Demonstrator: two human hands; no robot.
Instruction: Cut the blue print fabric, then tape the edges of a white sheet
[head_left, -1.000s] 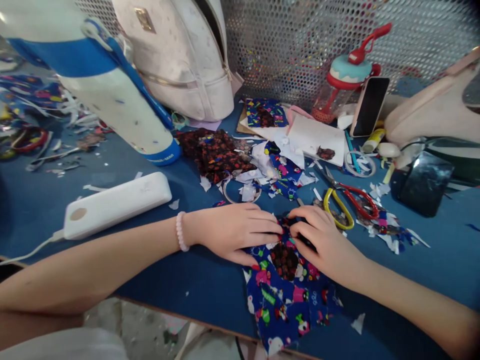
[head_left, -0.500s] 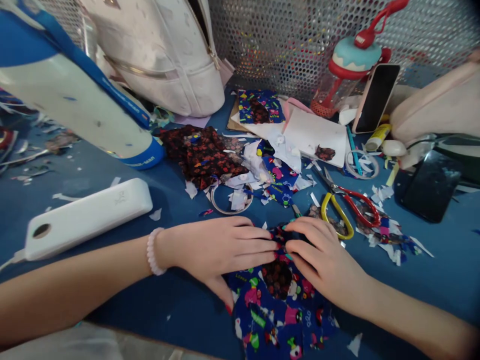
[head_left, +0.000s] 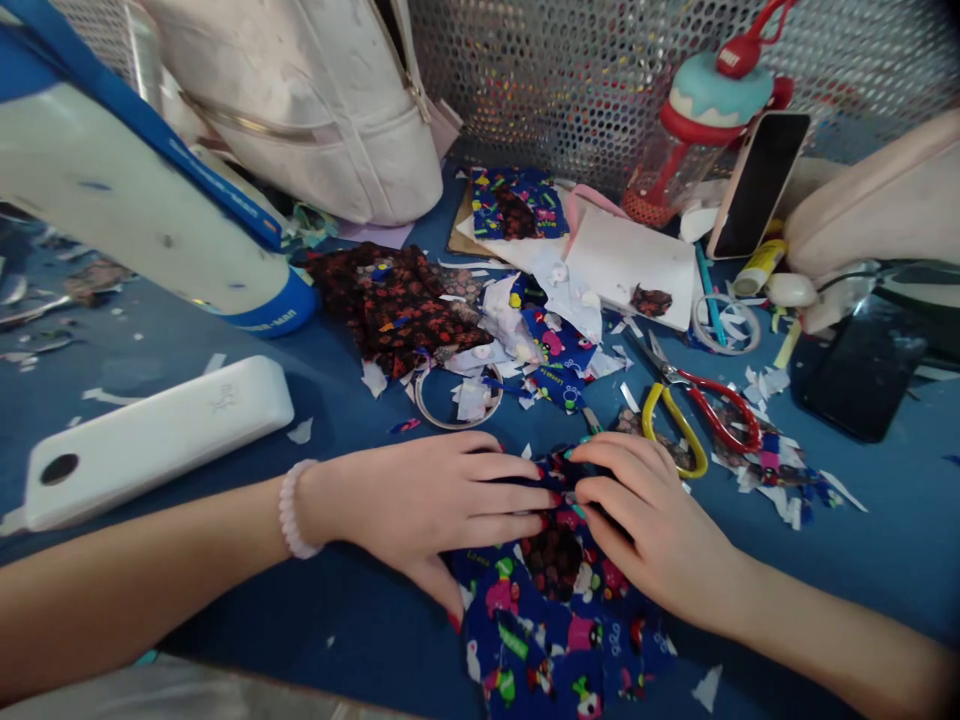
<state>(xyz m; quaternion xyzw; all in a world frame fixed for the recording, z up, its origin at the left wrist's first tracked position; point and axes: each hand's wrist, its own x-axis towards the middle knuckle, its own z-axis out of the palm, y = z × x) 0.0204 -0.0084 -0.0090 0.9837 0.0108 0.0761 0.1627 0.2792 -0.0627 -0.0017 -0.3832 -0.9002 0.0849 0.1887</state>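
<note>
In front of me lies a blue cartoon-print cloth piece with a dark floral patch in its upper part. My left hand, with a pale beaded bracelet on the wrist, lies palm down with stretched fingers across the top of the piece. Its thumb points down along the left edge. Opposite it, my right hand has bent fingers, the tips close together at the top edge of the blue piece and almost meeting the left fingertips. What sits right under the fingertips is partly hidden.
Scissors with red and yellow handles lie beyond my right hand. Dark floral cloth, tape rolls and many torn scraps spread behind. A white power bank, large bottle, backpack, phone and red-topped cup stand around.
The view has shifted slightly, so things at the left appear farther left. Both hands stay at the top of the blue piece, with only tiny finger movement.
</note>
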